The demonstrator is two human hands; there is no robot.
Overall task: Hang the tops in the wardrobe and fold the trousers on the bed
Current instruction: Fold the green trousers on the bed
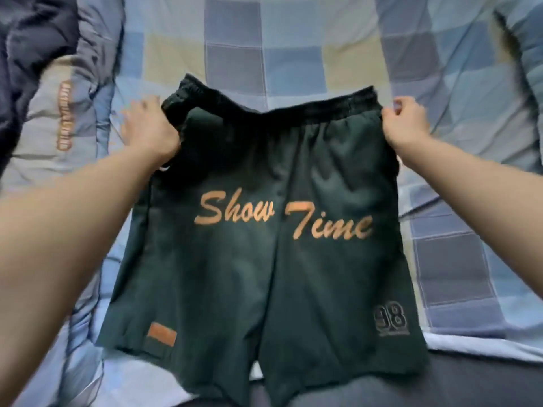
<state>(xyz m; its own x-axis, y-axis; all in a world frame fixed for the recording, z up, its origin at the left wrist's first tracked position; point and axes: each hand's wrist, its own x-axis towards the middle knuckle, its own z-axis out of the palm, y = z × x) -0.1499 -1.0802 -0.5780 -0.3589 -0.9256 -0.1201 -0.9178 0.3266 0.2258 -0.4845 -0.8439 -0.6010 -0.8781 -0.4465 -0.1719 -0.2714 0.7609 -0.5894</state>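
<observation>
Dark green fabric shorts (264,230) with orange "Show Time" script, held spread out above the bed (293,39), legs hanging toward the person. Left hand (152,127) at the shorts' left waistband corner; blurred, grip on the cloth looks likely but I cannot tell for sure. Right hand (407,121) pinches the right waistband corner, fingers curled. Beyond the shorts: blue, grey and cream checked quilt covering the bed. Left of the shorts, a dark navy padded garment (29,69) lies bunched on the quilt.
</observation>
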